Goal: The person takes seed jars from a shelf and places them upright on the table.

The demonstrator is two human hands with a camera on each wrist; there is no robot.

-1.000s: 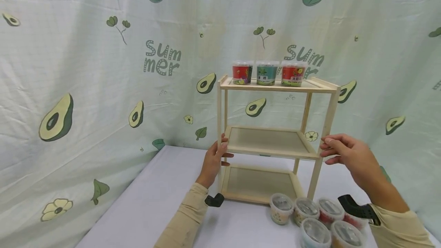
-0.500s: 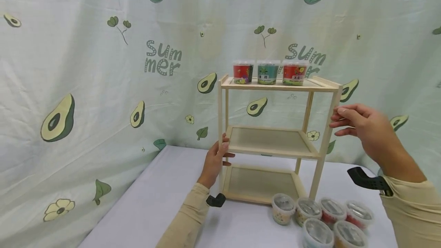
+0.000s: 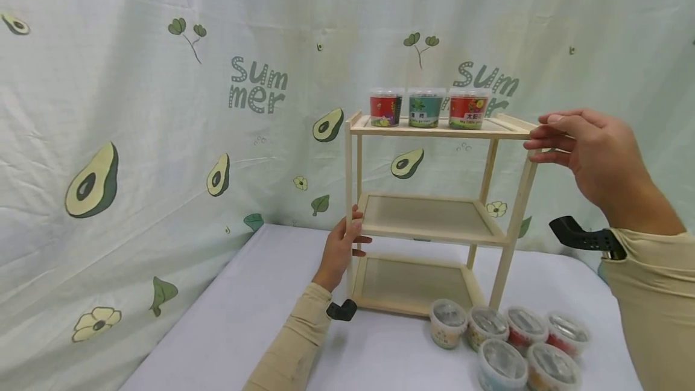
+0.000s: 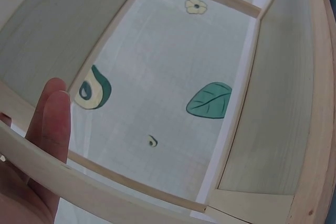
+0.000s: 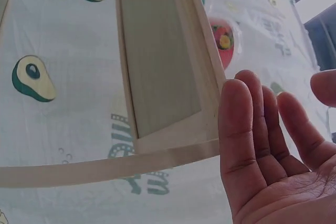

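Note:
A three-tier light wooden shelf rack point(image 3: 434, 239) stands on the table. My left hand point(image 3: 338, 249) holds its left front post at about middle-tier height; in the left wrist view, fingers point(image 4: 54, 124) extend past the post. At the top right corner, my right hand point(image 3: 602, 152) has its fingertips right at the end of the top board. Those fingers point(image 5: 239, 124) are nearly straight beside the wood in the right wrist view, with the thumb apart. Three lidded plant-kit cups stand in a row on top: a red cup point(image 3: 385, 108), a teal cup point(image 3: 425, 110) and another red cup point(image 3: 466, 111).
Several clear-lidded cups point(image 3: 502, 362) stand grouped on the white table point(image 3: 228, 330), in front of the rack's right side. A printed curtain point(image 3: 146, 113) with avocados and leaves hangs behind and along the left.
My right hand has risen along the right front post from middle-tier height to the top corner. The left hand stays on its post. The view has tilted slightly down.

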